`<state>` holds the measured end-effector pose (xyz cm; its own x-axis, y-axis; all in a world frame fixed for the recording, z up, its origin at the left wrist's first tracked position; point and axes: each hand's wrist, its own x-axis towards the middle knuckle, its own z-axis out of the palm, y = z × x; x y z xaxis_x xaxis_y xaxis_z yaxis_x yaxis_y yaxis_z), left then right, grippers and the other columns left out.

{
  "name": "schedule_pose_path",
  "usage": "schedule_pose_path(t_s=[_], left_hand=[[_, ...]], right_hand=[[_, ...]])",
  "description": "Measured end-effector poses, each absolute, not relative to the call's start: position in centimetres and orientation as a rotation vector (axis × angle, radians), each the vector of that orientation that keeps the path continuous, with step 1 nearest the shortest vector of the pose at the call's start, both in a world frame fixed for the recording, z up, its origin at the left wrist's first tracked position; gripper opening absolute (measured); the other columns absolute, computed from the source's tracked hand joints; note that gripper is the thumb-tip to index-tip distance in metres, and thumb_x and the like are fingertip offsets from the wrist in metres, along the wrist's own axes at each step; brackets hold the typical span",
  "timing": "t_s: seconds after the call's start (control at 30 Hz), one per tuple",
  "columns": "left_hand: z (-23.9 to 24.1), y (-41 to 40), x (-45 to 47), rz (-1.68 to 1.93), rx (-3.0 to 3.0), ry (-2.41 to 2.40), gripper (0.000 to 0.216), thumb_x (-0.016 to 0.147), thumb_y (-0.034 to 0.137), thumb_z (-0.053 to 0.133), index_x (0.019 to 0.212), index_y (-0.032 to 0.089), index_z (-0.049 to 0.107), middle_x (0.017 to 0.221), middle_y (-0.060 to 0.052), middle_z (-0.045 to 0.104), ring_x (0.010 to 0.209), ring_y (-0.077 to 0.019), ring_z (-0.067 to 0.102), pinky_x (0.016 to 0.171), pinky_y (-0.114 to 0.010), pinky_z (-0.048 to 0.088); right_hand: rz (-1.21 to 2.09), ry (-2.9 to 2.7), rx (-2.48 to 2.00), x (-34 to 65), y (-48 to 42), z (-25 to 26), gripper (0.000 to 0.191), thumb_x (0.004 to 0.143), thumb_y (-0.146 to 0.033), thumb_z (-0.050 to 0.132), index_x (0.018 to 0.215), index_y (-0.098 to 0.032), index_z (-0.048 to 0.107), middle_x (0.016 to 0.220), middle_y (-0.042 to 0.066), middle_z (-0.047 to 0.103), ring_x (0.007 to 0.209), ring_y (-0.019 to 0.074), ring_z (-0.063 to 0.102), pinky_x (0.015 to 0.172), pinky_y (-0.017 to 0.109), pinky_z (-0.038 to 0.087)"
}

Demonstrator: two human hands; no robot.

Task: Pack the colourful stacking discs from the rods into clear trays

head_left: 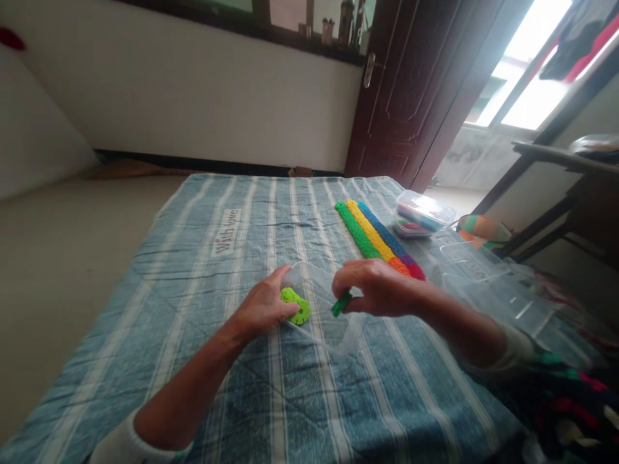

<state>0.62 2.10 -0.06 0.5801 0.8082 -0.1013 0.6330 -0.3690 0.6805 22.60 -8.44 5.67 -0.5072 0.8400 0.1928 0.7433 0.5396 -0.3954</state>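
Observation:
My left hand (264, 307) pinches a light-green piece (296, 304) that looks like a lump of clay, thumb and fingers closed on it just above the striped cloth (242, 386). My right hand (374, 287) is closed on a small dark-green stick (341, 303) held at its fingertips. Both hands hover over a clear plastic tray or lid (333, 322) lying on the cloth. Beyond my right hand lie long strips (374, 237) in green, yellow and blue, side by side.
A clear lidded box (425, 209) with coloured contents stands at the back right of the cloth-covered surface. A large clear plastic container (488, 283) sits at the right edge. A dark wooden door (411, 90), a table frame (561, 187) and bare floor (58, 245) surround it.

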Motion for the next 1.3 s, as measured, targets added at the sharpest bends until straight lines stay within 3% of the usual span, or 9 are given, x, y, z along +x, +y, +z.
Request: schedule_pose_path(t_s=[0.27, 0.4, 0.6, 0.8, 0.93, 1.07, 1.17, 1.3], left_hand=[[0.5, 1.9, 0.6, 0.315, 2.173, 1.100, 0.084, 0.062, 0.034, 0.063, 0.139, 0.011, 0.040, 0.121, -0.013, 0.065, 0.108, -0.0295, 0.063, 0.095, -0.037, 0.047], [0.7, 1.8, 0.6, 0.322, 2.172, 1.077, 0.086, 0.061, 0.043, 0.066, 0.137, 0.011, 0.042, 0.120, -0.014, 0.065, 0.113, -0.0321, 0.060, 0.093, -0.036, 0.047], [0.7, 2.0, 0.3, 0.302, 2.161, 1.007, 0.080, 0.063, 0.033, 0.066, 0.136, 0.011, 0.044, 0.105, -0.008, 0.070, 0.102, -0.0298, 0.065, 0.084, -0.034, 0.052], [1.0, 2.4, -0.2, 0.301, 2.170, 1.049, 0.082, 0.066, 0.031, 0.063, 0.141, 0.011, 0.038, 0.126, -0.014, 0.062, 0.114, -0.0284, 0.059, 0.096, -0.036, 0.047], [1.5, 1.9, -0.3, 0.413, 2.456, 1.010, 0.049, 0.069, 0.027, 0.061, 0.117, 0.016, 0.060, 0.127, -0.011, 0.059, 0.120, -0.0290, 0.053, 0.103, -0.040, 0.041], [2.3, 0.4, 0.1, 0.459, 2.767, 0.819, 0.016, 0.076, 0.020, 0.055, 0.088, 0.016, 0.066, 0.107, -0.011, 0.065, 0.106, -0.0275, 0.057, 0.094, -0.040, 0.046], [2.8, -0.3, 0.3, 0.372, 2.885, 0.625, 0.011, 0.080, 0.018, 0.053, 0.079, 0.017, 0.064, 0.091, -0.008, 0.066, 0.090, -0.0226, 0.058, 0.084, -0.037, 0.047], [3.5, -0.3, 0.1, 0.264, 3.010, 0.735, 0.015, 0.082, 0.019, 0.050, 0.071, 0.017, 0.060, 0.077, -0.008, 0.062, 0.079, -0.0231, 0.057, 0.078, -0.040, 0.045]], right_hand=[[0.501, -2.503, -1.446, 18.5, -4.9, 0.9, 0.014, 0.072, -0.020, 0.071, 0.084, -0.023, 0.065, 0.071, -0.005, 0.061, 0.064, 0.0104, 0.050, 0.057, 0.024, 0.028], [0.610, -2.416, -1.425, 18.5, -4.3, 0.4, 0.024, 0.068, -0.012, 0.070, 0.089, -0.022, 0.067, 0.075, -0.005, 0.063, 0.066, 0.0094, 0.052, 0.059, 0.022, 0.032], [0.762, -2.304, -1.407, 18.6, -4.7, 0.3, 0.021, 0.069, -0.007, 0.067, 0.087, -0.017, 0.063, 0.075, -0.004, 0.059, 0.067, 0.0090, 0.052, 0.063, 0.021, 0.038], [0.838, -2.169, -1.465, 18.6, -5.3, -0.2, 0.043, 0.066, -0.004, 0.067, 0.106, -0.015, 0.058, 0.080, -0.002, 0.062, 0.069, 0.0106, 0.057, 0.065, 0.023, 0.041], [0.844, -2.125, -1.484, 18.4, -5.6, -0.4, 0.048, 0.068, -0.003, 0.062, 0.114, -0.016, 0.054, 0.083, 0.000, 0.065, 0.069, 0.0112, 0.058, 0.065, 0.023, 0.043], [0.838, -2.062, -1.500, 18.2, -5.7, -0.5, 0.052, 0.068, 0.000, 0.056, 0.116, -0.018, 0.053, 0.085, -0.001, 0.067, 0.070, 0.0113, 0.060, 0.065, 0.023, 0.043], [0.826, -2.037, -1.510, 17.9, -5.7, -0.6, 0.046, 0.069, 0.000, 0.053, 0.111, -0.017, 0.056, 0.081, -0.001, 0.067, 0.072, 0.0127, 0.062, 0.064, 0.023, 0.042], [0.817, -2.006, -1.559, 17.7, -5.5, -0.8, 0.059, 0.064, 0.003, 0.052, 0.120, -0.015, 0.052, 0.082, 0.000, 0.067, 0.073, 0.0136, 0.062, 0.065, 0.023, 0.043]])
